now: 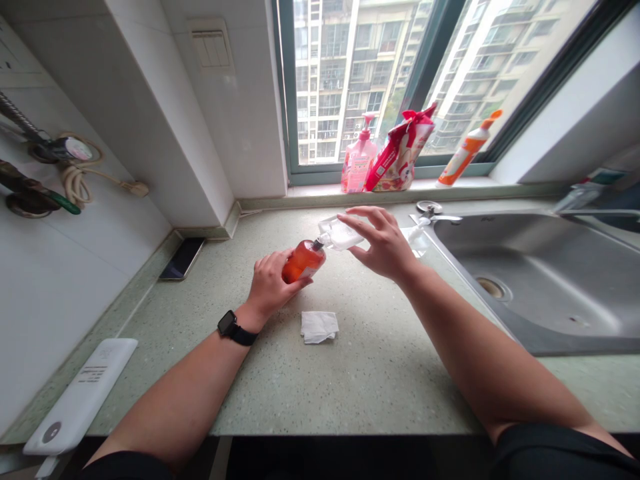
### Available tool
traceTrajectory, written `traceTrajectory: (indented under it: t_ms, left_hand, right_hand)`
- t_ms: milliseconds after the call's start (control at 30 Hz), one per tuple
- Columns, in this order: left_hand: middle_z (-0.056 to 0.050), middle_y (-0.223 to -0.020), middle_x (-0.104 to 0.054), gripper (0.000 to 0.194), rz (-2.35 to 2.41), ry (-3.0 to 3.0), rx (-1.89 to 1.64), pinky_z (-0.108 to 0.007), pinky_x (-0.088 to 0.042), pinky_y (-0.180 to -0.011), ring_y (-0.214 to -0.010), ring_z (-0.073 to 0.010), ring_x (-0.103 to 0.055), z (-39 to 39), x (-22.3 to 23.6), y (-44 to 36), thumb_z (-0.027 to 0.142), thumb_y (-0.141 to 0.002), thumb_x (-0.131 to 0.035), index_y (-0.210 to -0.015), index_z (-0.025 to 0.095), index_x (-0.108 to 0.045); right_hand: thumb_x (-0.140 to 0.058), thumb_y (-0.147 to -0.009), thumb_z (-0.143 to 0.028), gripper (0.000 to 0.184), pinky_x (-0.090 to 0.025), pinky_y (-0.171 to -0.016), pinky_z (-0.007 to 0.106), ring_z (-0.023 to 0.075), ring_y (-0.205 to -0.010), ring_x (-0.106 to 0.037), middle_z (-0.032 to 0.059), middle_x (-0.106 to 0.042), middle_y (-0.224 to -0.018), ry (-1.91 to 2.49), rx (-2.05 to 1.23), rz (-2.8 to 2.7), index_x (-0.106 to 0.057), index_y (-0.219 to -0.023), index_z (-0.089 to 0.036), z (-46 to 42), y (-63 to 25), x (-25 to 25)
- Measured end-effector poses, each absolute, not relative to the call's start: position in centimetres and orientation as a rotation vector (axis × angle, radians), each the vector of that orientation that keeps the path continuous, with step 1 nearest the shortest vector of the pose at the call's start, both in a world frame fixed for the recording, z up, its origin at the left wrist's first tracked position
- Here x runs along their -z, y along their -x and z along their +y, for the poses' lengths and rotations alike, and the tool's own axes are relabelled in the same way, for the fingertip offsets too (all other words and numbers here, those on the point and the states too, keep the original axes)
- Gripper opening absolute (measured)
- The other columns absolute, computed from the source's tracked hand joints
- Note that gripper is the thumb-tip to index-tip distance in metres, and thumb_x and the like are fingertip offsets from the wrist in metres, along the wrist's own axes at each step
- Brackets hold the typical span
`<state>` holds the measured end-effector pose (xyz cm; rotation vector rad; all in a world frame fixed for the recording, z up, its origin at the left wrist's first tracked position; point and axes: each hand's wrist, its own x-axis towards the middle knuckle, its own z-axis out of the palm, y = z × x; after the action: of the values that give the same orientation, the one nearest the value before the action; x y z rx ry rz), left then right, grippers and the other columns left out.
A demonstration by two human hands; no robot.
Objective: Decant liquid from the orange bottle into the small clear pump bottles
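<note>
Speckled green stone desk (380, 393) runs under the window, steel sink (530, 287) set in it on the R. Window sill (390, 191) behind carries pink pump bottle (359, 163), red-and-white bag (400, 153), orange-capped bottle (467, 152). L hand (273, 287) has fingers clamped round orange-red bottle (303, 261), held tilted above desk. R hand (383, 243) pinches clear plastic pouch (341, 233) btwn thumb & fingers, spout at bottle's neck. Folded white tissue (319, 327) just below hands, black phone (183, 259) near wall, black smartwatch (230, 327) on L wrist

Apartment kitchen: steel sink (535, 287), speckled counter (380, 393), high-rise window (350, 80).
</note>
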<state>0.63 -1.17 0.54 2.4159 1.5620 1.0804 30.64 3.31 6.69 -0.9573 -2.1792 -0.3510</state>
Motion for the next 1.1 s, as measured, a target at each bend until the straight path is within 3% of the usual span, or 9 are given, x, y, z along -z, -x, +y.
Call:
traceTrajectory:
  t_ms: [1100]
  left_hand:
    - [-0.012, -0.127, -0.077, 0.077, 1.546, -2.438, -1.109, -0.050, -0.050, -0.104, -0.112, -0.0326, -0.073, -1.12, -0.32, -0.63, 0.074, -0.090, -0.076, -0.144, 0.021, -0.062]
  right_hand:
    - [-0.075, -0.087, -0.014, 0.088, -0.049, -0.112, 0.060, 0.0361, -0.133, -0.059, 0.0077, -0.065, -0.147, 0.921, 0.409, -2.187, -0.045, -0.165, -0.043, 3.45, -30.77, -6.77]
